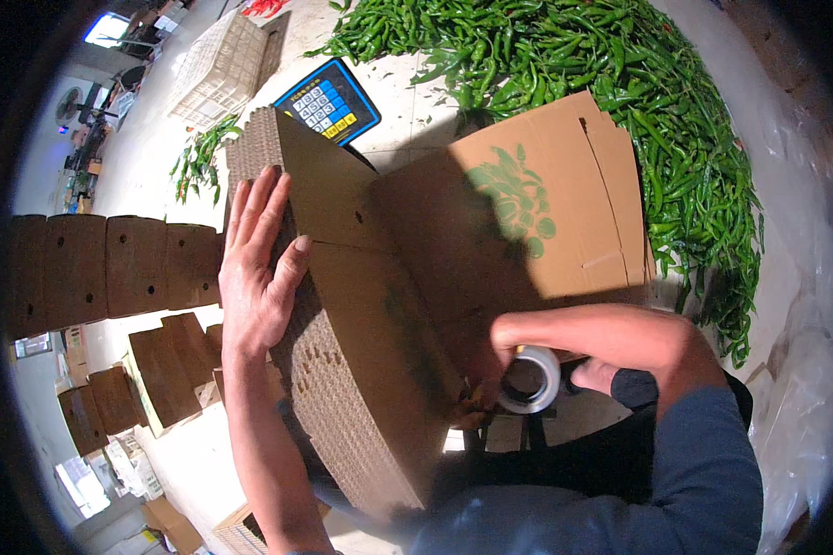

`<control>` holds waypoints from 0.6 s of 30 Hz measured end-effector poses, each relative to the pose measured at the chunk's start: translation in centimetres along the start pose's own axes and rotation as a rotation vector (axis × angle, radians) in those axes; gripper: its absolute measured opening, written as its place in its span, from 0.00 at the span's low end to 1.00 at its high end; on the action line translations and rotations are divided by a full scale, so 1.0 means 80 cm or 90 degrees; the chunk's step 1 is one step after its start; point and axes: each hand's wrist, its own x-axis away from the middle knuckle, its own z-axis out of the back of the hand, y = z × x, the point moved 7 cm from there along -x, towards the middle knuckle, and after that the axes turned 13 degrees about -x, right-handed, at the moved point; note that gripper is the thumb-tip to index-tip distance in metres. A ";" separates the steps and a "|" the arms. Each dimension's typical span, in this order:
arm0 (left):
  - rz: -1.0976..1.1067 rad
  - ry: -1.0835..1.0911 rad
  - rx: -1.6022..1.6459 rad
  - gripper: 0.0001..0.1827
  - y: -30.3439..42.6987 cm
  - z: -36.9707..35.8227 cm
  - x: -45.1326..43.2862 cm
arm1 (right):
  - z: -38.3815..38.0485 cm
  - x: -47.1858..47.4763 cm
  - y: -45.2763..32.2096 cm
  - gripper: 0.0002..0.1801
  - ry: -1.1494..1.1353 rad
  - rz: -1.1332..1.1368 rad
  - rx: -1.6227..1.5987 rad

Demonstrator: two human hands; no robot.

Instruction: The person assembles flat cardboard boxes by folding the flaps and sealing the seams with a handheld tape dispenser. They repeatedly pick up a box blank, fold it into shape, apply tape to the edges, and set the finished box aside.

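Observation:
My left hand [257,263] lies with extended fingers and thumb apart against the corrugated edges of a thick stack of flattened cardboard boxes [361,347], which leans on its side in front of me. Low in the shadow beside that stack, my right hand [487,364] is closed around what looks like a tape dispenser, its grip mostly hidden. A wide roll of packing tape [552,378] sits on it, side-on to me. More flattened boxes [562,201] with a green printed plant picture lie beyond, partly sunlit.
A large heap of green chili peppers [541,55] spreads on the floor ahead and right. A weighing scale's keypad [330,104] and a white plastic crate [215,69] stand ahead left. Closed cartons [135,263] line the left. Clear plastic sheeting [805,388] lies at right.

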 end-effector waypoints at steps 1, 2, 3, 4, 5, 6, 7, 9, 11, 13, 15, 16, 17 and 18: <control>-0.022 0.004 -0.005 0.33 -0.002 -0.001 -0.001 | -0.004 0.025 -0.005 0.33 -0.030 -0.051 -0.091; -0.016 -0.015 -0.012 0.35 0.001 0.002 -0.002 | -0.009 0.056 -0.001 0.33 -0.041 -0.161 -0.187; -0.007 -0.024 -0.035 0.38 -0.004 0.006 0.004 | -0.009 0.082 0.002 0.32 -0.043 -0.263 -0.267; -0.010 -0.026 -0.036 0.38 -0.001 0.005 0.002 | -0.006 0.102 -0.002 0.34 0.004 -0.218 -0.327; -0.013 -0.029 -0.037 0.38 0.001 0.003 0.001 | -0.002 0.123 -0.007 0.35 0.052 -0.172 -0.386; -0.019 -0.016 -0.056 0.39 -0.001 0.003 0.002 | 0.006 0.140 -0.020 0.35 0.145 -0.107 -0.424; -0.013 -0.022 -0.061 0.38 -0.001 0.004 0.003 | 0.014 0.159 -0.033 0.35 0.239 -0.038 -0.458; -0.024 -0.010 -0.062 0.38 -0.003 0.007 0.004 | 0.033 0.183 -0.062 0.37 0.356 0.061 -0.507; -0.010 -0.020 -0.086 0.38 -0.008 0.009 0.007 | 0.049 0.191 -0.090 0.41 0.403 0.118 -0.540; -0.006 -0.015 -0.071 0.39 -0.004 0.011 0.006 | 0.043 0.175 -0.061 0.36 0.507 0.127 -0.542; -0.005 -0.011 -0.067 0.39 -0.010 0.010 0.009 | 0.034 0.154 -0.020 0.28 0.467 0.028 -0.594; -0.005 -0.010 -0.062 0.39 -0.013 0.008 0.010 | 0.030 0.151 -0.006 0.26 0.488 0.030 -0.657; -0.006 -0.008 -0.058 0.39 -0.016 0.009 0.010 | 0.021 0.150 0.005 0.24 0.508 0.032 -0.719; 0.014 -0.017 -0.056 0.40 -0.013 0.011 0.012 | 0.019 0.153 0.003 0.22 0.522 0.035 -0.783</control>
